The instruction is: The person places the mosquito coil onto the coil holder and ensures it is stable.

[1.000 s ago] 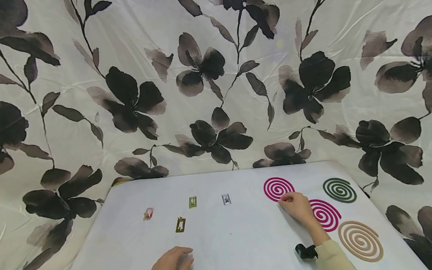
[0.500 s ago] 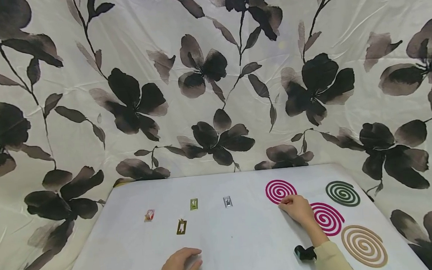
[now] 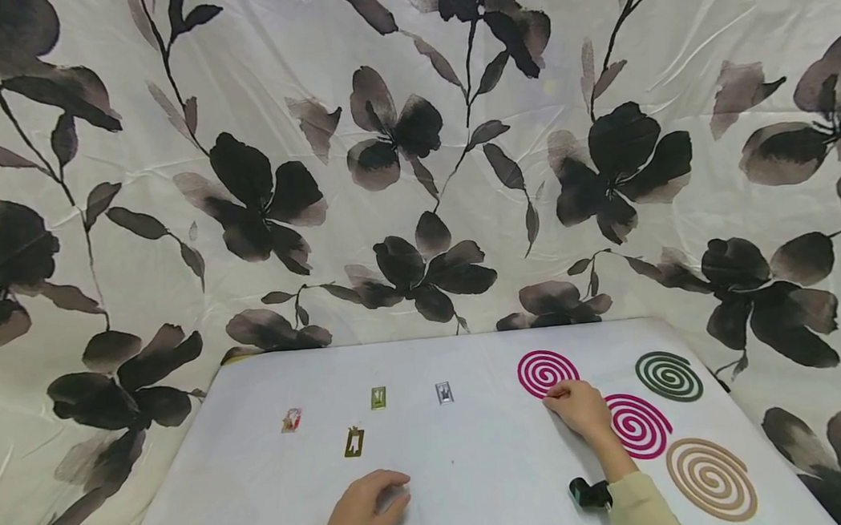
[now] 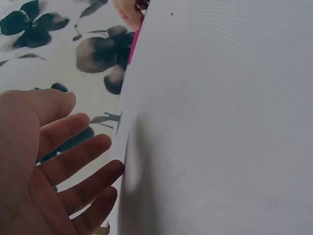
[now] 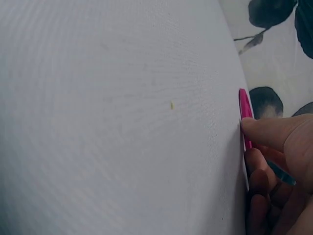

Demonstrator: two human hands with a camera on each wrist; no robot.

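My right hand (image 3: 581, 409) reaches to the lower edge of a pink mosquito coil (image 3: 540, 367) lying flat at the back right. In the right wrist view, the thumb lies on the rim of that pink coil (image 5: 244, 100) with the other fingers curled below, pinching it. A second pink coil (image 3: 640, 426) lies partly behind the right wrist. My left hand (image 3: 363, 511) hovers over the front middle of the table, holding nothing. In the left wrist view, its fingers (image 4: 80, 159) are spread and loosely bent. Nearest to it is a gold-coloured metal coil stand (image 3: 354, 441).
A green coil (image 3: 669, 376) and a tan coil (image 3: 712, 479) lie along the table's right side. Small stands lie at left and centre: a red-and-silver one (image 3: 291, 420), a greenish one (image 3: 378, 397) and a silver one (image 3: 444, 393). Floral cloth (image 3: 415, 174) hangs behind the white table (image 3: 492, 483).
My left hand has moved to the right and slightly up in the head view. The right hand stays at the pink coil's edge. The whole view has shifted slightly.
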